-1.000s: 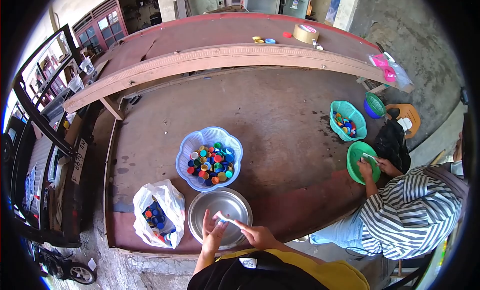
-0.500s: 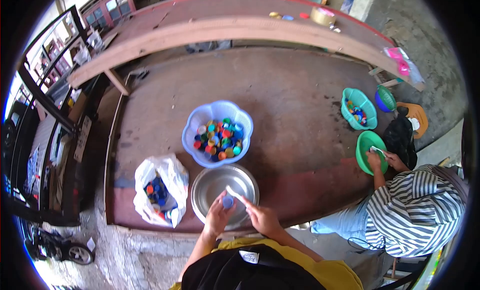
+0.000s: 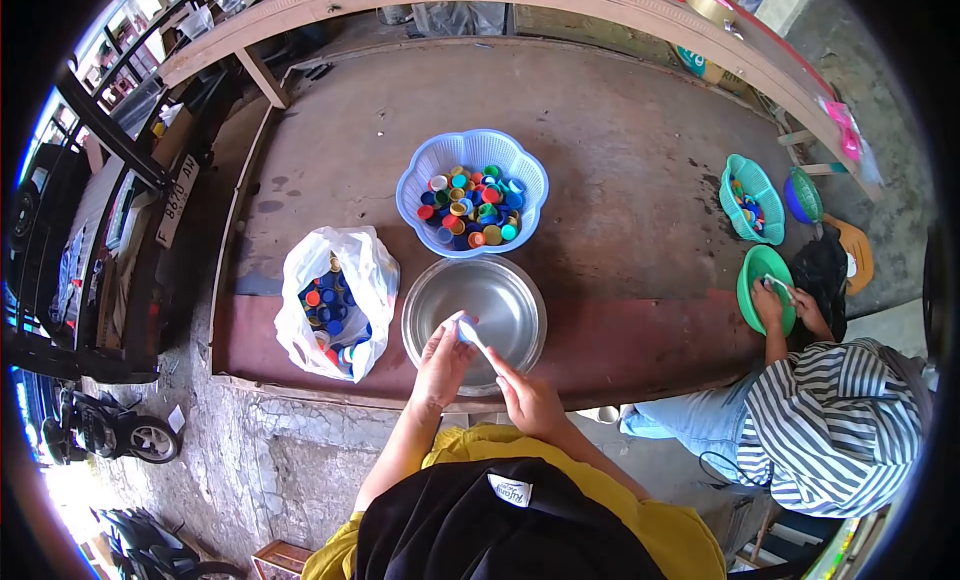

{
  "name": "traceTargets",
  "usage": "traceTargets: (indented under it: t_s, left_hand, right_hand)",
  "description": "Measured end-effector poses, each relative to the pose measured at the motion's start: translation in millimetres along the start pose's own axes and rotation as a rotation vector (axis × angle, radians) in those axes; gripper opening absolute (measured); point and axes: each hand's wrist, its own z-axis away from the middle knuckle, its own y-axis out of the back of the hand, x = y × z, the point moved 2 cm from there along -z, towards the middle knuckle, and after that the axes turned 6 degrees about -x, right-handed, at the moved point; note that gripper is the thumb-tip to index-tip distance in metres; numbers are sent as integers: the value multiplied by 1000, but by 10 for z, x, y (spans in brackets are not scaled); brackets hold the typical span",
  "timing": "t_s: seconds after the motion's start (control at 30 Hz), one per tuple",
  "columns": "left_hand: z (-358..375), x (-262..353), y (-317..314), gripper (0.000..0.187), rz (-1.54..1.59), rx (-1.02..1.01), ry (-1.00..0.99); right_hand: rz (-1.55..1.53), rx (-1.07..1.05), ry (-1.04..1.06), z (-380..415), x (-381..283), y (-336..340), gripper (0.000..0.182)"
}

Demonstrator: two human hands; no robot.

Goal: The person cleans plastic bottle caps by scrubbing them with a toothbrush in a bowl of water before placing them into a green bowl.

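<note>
My left hand pinches a pale bluish-purple bottle cap over the metal bowl. In my right hand is a slim white tool, its far end against the cap; its exact kind is unclear. Right behind the bowl stands a lavender plastic basket with many colourful bottle caps. To the left, an open white plastic bag holds more caps, many of them dark blue.
At the right a person in a striped top works with both hands over a green bowl. Beyond it stands a turquoise basket of caps. A wooden beam crosses behind the table. A motorbike stands at lower left.
The view has tilted down, so the table things appear higher. The cap has turned from facing up to more edge-on, with the white tool still at it.
</note>
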Motion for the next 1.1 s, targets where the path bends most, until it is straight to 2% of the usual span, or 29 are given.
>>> traceTargets:
  t_s: [0.07, 0.1, 0.2, 0.23, 0.33, 0.47, 0.53, 0.7, 0.73, 0.8, 0.9, 1.0, 1.03, 1.1]
  left_hand:
    - [-33, -53, 107, 24, -98, -26, -42]
    - [-31, -43, 59, 24, -117, 11, -38]
    - [-46, -63, 88, 24, -117, -13, -72]
    - [-58, -72, 101, 24, -149, -28, -79]
    - [-84, -63, 89, 24, -200, -56, -86]
    - [-91, -53, 10, 25, -188, -29, -79]
    - [-114, -73, 13, 25, -157, -83, -77]
    - [-127, -84, 17, 27, -80, -55, -20]
    - [-141, -121, 41, 27, -56, -56, -35]
    - [-177, -163, 95, 28, -56, -71, -47]
    - [-152, -119, 42, 27, -81, -71, -16]
    - [-170, -137, 20, 28, -59, -98, -37]
    - [-164, -137, 2, 29, -65, -75, -33]
    - [-151, -134, -47, 30, -76, -28, -24]
  right_hand:
    - [3, -78, -104, -32, 116, -23, 46]
    - [-44, 22, -124, -49, 116, -15, 47]
    - [-154, 253, 91, -70, -13, -36, 50]
    - [-47, 121, 92, 1, 65, -125, 48]
    - [-15, 56, -34, -25, 146, -68, 48]
    - [-228, 291, -12, -44, 69, -17, 44]
    - [-119, 50, -27, 45, 91, -102, 41]
    - [-208, 264, -178, -7, 152, 30, 40]
    - [-198, 264, -16, 23, 148, -51, 40]
    - [-52, 41, -38, 98, 122, -169, 39]
    - [-91, 258, -166, -13, 192, -42, 39]
    - [-154, 284, -5, 14, 147, -43, 40]
    - [-68, 132, -14, 71, 100, -83, 41]
    - [-35, 133, -46, 83, 102, -114, 42]
